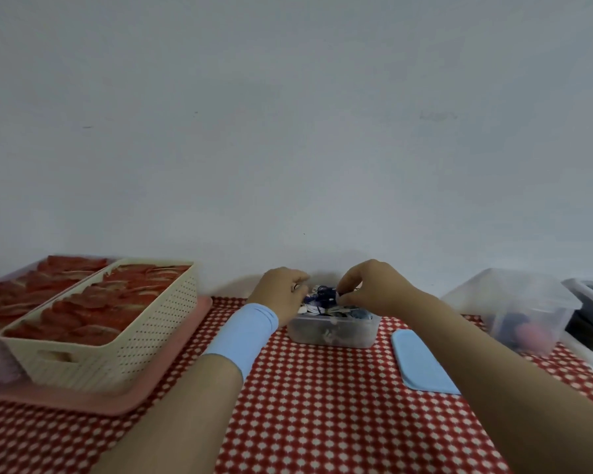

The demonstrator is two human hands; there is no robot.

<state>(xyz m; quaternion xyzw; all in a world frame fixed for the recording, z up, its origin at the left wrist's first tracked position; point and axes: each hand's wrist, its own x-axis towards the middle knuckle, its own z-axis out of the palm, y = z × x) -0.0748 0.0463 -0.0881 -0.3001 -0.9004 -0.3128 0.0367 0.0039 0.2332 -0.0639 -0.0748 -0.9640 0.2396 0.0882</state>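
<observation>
One blue lid (421, 364): flat on checked cloth (322, 405), right of centre.
Clear box (332, 333): centre frame, open, beside lid.
Left hand (279, 292): curled at box's left rim; grip cannot be told.
Right hand (374, 289): fingertips pinch blue-white tangle (322, 297) heaped in box.

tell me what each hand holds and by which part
The right hand pinches the dark blue thread tangle at its right end, over the clear box. The left hand curls at its left side; any grip cannot be told.
</observation>
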